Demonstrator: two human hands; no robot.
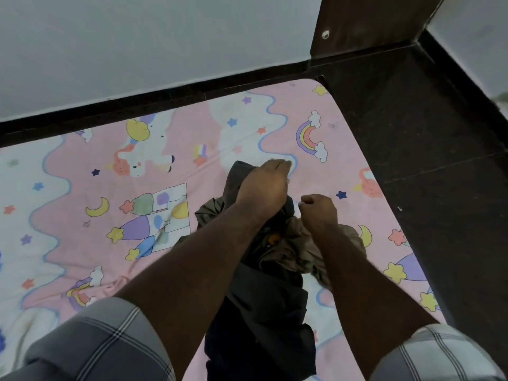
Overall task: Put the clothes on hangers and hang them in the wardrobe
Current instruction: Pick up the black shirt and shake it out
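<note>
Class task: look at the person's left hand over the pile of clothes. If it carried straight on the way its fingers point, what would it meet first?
Probably the pink patterned bedsheet just beyond the left hand; then the dark bed frame by the wall. Depth is unclear.

The single head camera looked steeply down from above the bed, close over it, facing the wall beyond the bed's far edge; dark floor lay right of the bed.

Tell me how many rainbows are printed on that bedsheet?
2 are visible. One rainbow is near the sheet's far right corner; the other rainbow is at the near left, beside the sleeve. The arms and clothes may hide more.
</note>
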